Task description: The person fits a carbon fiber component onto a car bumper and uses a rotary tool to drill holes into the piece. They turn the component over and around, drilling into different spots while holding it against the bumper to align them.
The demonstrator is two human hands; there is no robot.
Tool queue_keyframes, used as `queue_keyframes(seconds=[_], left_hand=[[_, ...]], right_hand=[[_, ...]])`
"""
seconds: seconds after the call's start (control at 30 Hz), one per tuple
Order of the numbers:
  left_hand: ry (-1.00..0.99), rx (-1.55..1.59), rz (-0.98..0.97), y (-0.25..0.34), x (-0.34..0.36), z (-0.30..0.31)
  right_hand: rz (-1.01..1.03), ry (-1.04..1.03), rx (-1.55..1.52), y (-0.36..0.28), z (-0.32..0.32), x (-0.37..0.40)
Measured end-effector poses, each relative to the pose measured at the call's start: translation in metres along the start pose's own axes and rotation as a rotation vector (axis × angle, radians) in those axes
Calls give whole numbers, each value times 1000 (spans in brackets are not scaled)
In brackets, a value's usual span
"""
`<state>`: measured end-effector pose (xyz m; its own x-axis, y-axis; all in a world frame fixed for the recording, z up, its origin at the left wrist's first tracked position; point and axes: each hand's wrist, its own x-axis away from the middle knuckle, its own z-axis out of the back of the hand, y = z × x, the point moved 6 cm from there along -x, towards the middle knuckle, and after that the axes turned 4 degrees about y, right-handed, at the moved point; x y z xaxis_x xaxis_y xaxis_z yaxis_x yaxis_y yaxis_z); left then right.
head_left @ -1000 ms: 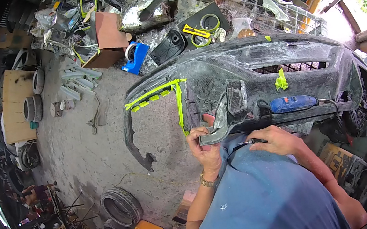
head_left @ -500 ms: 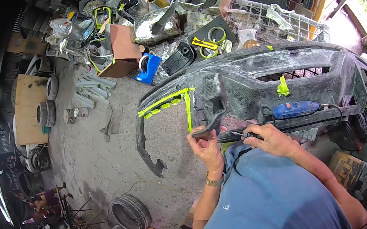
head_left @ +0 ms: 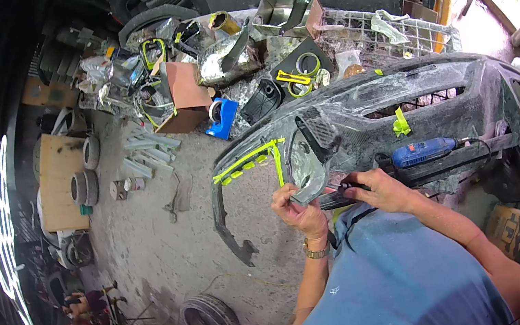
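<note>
Dark grey, dust-streaked plastic car bumper [head_left: 414, 90] lies across the work area in front of the person. Strips of neon yellow-green tape [head_left: 249, 157] mark its left end. At that end, the curved dark duct-shaped trim piece [head_left: 309, 154] with a mesh face stands up off the bumper's lower edge. Blue cylindrical rotary tool [head_left: 423, 151] rests on the bumper lip to the right, and its black flex cable runs left to the slim black handpiece [head_left: 348, 186].

Left hand [head_left: 300, 210] — thumb and fingers pinch the bottom edge of the trim piece and hold it tilted. Right hand [head_left: 386, 189] is curled closed around the handpiece, tip aimed at the piece's lower edge. Can't tell whether the bit touches, too small in this view.

Reads to me as edge trimming or fitting. My take on doing it well:
- Brace the piece against the bumper, not just in the pinch.
- Rest the right wrist on the lip for control.
- Make light passes along the edge, bit running away from the left fingertips.
- Mind the cable slack so the blue body isn't dragged off the lip.

Smallest item — gold wristwatch [head_left: 316, 250] on the left wrist, close to the cable.
</note>
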<state>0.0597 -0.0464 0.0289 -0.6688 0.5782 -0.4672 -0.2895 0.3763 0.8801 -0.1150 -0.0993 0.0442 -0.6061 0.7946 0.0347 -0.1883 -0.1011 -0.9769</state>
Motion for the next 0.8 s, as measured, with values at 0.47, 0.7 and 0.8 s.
queue_keyframes(seconds=[0.47, 0.7, 0.8], left_hand=[[99, 198, 277, -4, -15, -10], [120, 282, 338, 0, -14, -12], [108, 269, 362, 0, -14, -11]], right_hand=[[-95, -60, -118, -32, -11, -22], [-195, -92, -127, -36, -14, -32], [-103, -96, -54, -31, -19, -38]])
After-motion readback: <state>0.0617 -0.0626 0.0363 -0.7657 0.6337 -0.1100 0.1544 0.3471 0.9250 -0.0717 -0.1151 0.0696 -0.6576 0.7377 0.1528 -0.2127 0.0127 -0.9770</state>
